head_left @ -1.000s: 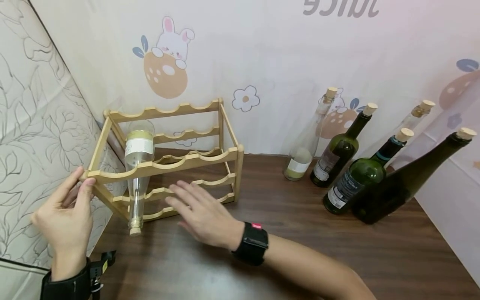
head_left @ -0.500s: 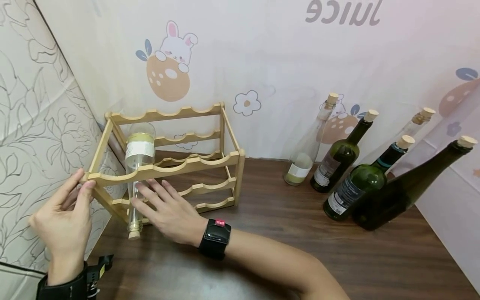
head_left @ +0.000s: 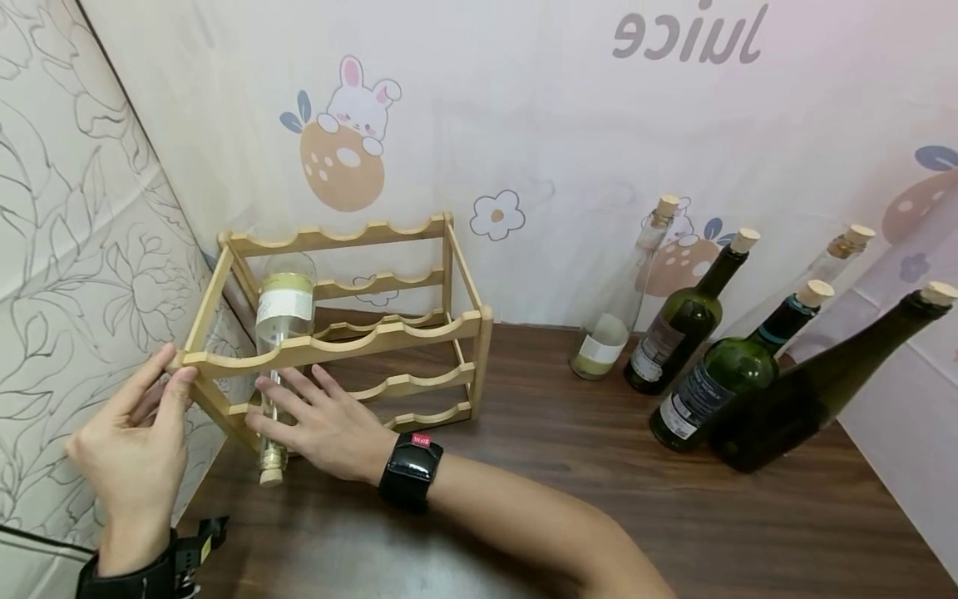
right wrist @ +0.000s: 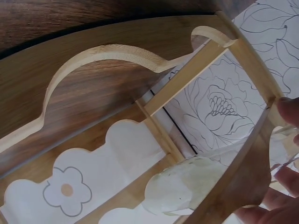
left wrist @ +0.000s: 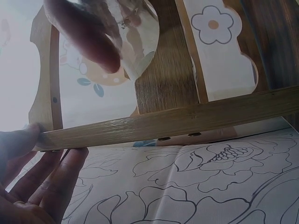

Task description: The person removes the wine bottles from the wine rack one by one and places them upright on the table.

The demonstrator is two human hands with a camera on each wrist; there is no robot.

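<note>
My left hand pinches the front left corner of a wooden wine rack between thumb and fingers. In the left wrist view, its fingers lie against a wooden bar. A clear glass bottle with a pale label lies in the rack's leftmost slot, its neck tilted down toward the front and its cork sticking out. My right hand is at that neck, fingers extended and overlapping it. The right wrist view catches the bottle's body inside the rack and right-hand fingers at the edge.
To the right stand several corked bottles: a clear one, a dark green one, a green one with a dark label, a long dark one and another clear one behind. Patterned sheets hang behind and at left.
My right hand has moved left from the front of the rack's middle to the clear bottle's neck. My left hand keeps its hold on the rack's corner.
</note>
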